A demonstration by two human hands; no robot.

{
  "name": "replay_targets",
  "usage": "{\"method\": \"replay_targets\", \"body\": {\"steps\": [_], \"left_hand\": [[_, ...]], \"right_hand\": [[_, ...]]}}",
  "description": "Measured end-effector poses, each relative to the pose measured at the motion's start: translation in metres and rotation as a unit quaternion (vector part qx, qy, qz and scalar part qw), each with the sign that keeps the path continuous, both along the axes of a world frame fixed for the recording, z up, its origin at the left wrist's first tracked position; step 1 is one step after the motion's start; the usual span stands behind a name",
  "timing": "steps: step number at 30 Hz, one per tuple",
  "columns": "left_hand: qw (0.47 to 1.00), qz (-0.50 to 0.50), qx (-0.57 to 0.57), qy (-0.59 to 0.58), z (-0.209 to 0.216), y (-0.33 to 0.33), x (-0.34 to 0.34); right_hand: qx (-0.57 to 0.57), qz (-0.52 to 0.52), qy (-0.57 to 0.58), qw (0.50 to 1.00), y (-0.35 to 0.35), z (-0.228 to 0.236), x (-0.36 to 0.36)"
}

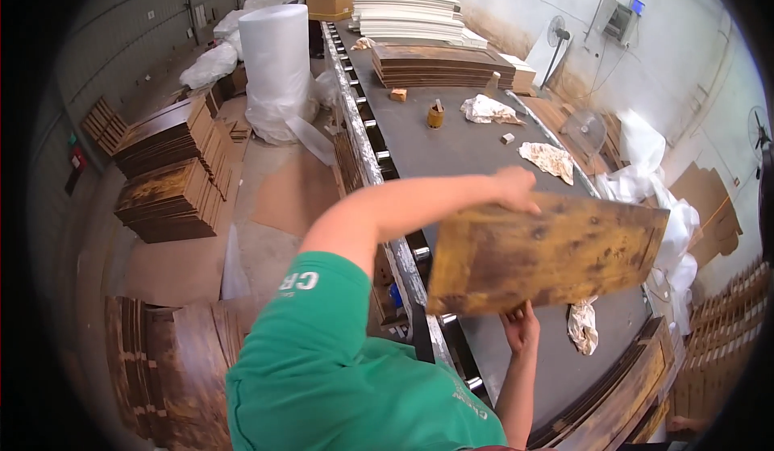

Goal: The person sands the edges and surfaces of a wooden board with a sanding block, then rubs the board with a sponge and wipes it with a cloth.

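A brown and yellow stained wooden panel (548,249) is held tilted up above the dark table, its broad face toward me. My left hand (516,190) reaches across and grips its upper edge, with the fingertips hidden behind the board. Below, my right hand (522,326) is closed on the lower edge, its thumb and fingers partly out of sight under the panel. A crumpled stained rag (582,327) lies on the tabletop just right of my right hand. Another stained cloth (548,162) rests beyond the panel's upper edge.
The long dark table (419,141) runs away from me with a roller rail (363,120) on its left. On it are a stack of brown panels (435,66), white boards (407,16) and a small jar (435,117). More panels (173,169) are stacked on the floor, near a bubble-wrap roll (276,72).
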State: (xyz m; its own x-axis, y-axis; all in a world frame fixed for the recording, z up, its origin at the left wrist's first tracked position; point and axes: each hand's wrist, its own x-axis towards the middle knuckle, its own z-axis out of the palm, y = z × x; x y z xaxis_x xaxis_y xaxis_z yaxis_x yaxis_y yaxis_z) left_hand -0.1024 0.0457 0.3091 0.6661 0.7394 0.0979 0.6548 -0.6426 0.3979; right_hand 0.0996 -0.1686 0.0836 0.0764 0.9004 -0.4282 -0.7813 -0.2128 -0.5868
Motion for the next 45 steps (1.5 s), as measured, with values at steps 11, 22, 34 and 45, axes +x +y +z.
{"method": "replay_targets", "body": {"steps": [11,22,34,45], "left_hand": [[0.984,0.063,0.157,0.056,0.061,0.007,-0.155],[0.985,0.005,0.162,0.058,0.027,-0.001,-0.152],[0.978,-0.041,0.193,0.063,0.037,0.052,-0.135],[0.989,-0.008,0.133,0.056,-0.013,-0.01,-0.153]], "right_hand": [[0.005,0.142,0.153,0.978,0.139,-0.011,-0.169],[-0.067,0.131,0.209,0.967,0.13,-0.03,-0.182],[-0.063,-0.095,-0.818,0.564,0.105,-0.039,-0.036],[-0.094,0.059,-0.802,0.587,0.01,-0.02,-0.012]]}}
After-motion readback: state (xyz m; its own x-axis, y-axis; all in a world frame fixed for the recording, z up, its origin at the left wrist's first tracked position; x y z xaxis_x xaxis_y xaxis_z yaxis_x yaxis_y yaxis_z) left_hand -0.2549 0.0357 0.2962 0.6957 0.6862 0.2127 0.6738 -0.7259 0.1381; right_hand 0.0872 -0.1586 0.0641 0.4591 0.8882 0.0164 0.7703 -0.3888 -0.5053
